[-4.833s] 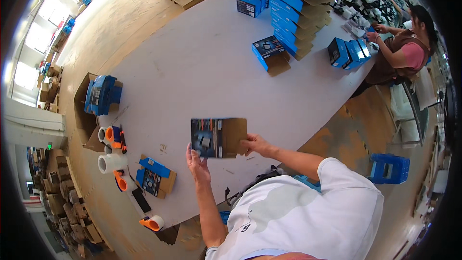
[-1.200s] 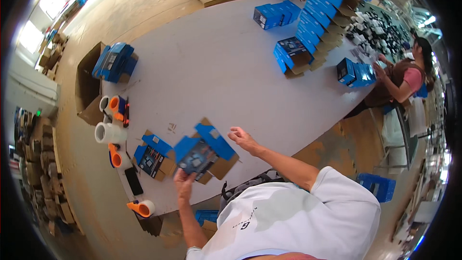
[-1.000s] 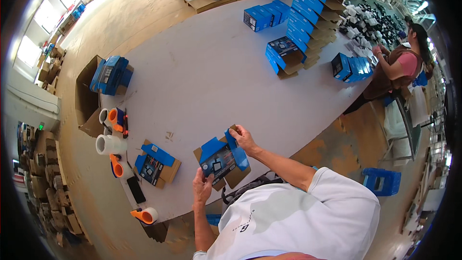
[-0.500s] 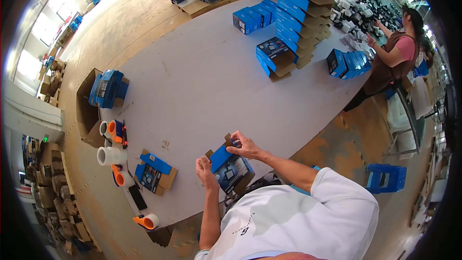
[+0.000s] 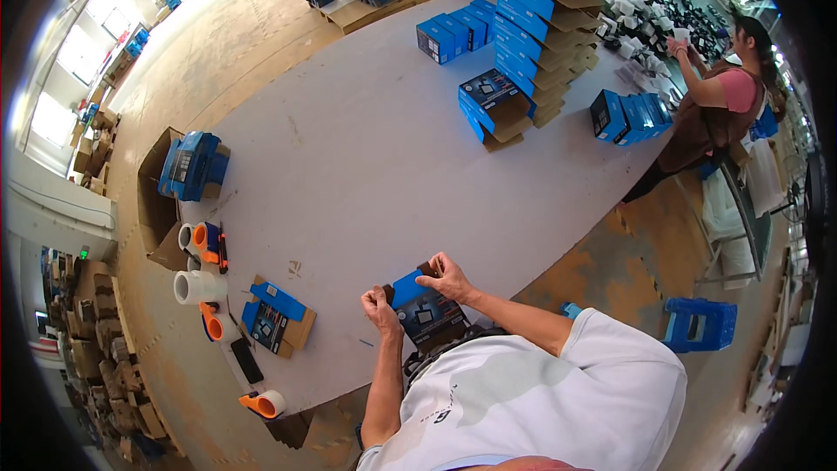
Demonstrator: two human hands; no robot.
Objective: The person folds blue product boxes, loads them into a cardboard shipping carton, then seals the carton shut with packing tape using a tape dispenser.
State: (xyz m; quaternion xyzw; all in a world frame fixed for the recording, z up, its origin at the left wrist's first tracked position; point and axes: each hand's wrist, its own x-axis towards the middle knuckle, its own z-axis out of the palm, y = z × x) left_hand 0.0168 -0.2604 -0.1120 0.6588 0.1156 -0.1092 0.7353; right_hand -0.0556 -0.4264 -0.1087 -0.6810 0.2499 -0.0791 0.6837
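A blue and black printed cardboard box (image 5: 428, 317) is at the near table edge, close against my body, with its flaps at the far end. My left hand (image 5: 382, 309) is closed in a pinch at the box's left far corner, on a side flap. On the opposite corner, my right hand (image 5: 448, 279) grips the brown right flap between thumb and fingers. Between the hands a blue flap shows. To the left lies a flattened blue and brown carton (image 5: 277, 317).
Tape rolls and orange tape dispensers (image 5: 212, 321) line the left edge, near a black phone (image 5: 247, 361). Behind them stands an open carton (image 5: 160, 201) holding blue boxes. Stacked open boxes (image 5: 527, 26) rise at the far right; a person (image 5: 724, 96) works beyond.
The box has turned and shifted slightly right and toward my body, and both hands moved with it. My right hand is lower. The person at the right has brought their hands together.
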